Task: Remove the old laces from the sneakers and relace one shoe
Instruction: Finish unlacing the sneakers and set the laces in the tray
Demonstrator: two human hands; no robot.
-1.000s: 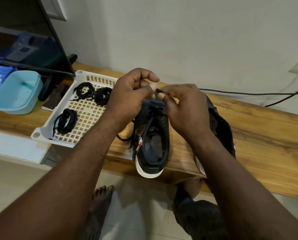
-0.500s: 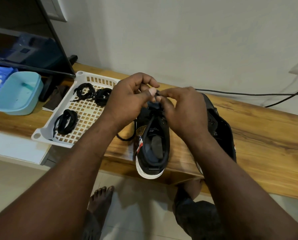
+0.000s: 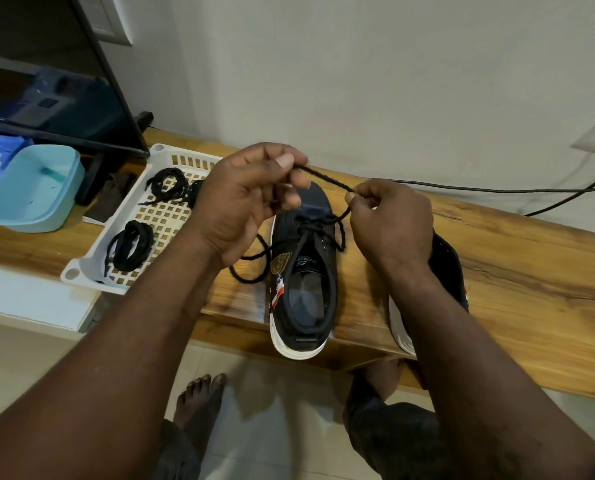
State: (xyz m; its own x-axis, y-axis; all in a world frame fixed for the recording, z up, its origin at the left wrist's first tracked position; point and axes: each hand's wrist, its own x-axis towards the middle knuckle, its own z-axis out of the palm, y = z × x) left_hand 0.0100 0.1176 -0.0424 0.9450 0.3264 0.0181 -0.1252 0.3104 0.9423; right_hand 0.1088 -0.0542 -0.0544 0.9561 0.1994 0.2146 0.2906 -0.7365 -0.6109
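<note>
A black sneaker (image 3: 306,292) with a white sole stands on the wooden bench (image 3: 514,282), heel toward me. A black lace (image 3: 327,180) runs through its front eyelets. My left hand (image 3: 247,202) pinches one stretch of that lace above the toe. My right hand (image 3: 389,220) pinches the same lace a little to the right, so it is taut between the two hands. A loose part of the lace loops on the bench left of the shoe. The second black sneaker (image 3: 445,268) lies behind my right wrist, mostly hidden.
A white slotted tray (image 3: 92,268) at the left holds coiled black laces (image 3: 131,245). Left of it sits a light blue tub (image 3: 33,188), with a dark screen (image 3: 47,81) behind. Black cables (image 3: 497,190) trail along the wall at right. My bare foot (image 3: 199,407) is on the tiled floor.
My hands have drawn apart, the left slightly up and the right to the right. The lace now stretches between them, and the shoe's toe shows.
</note>
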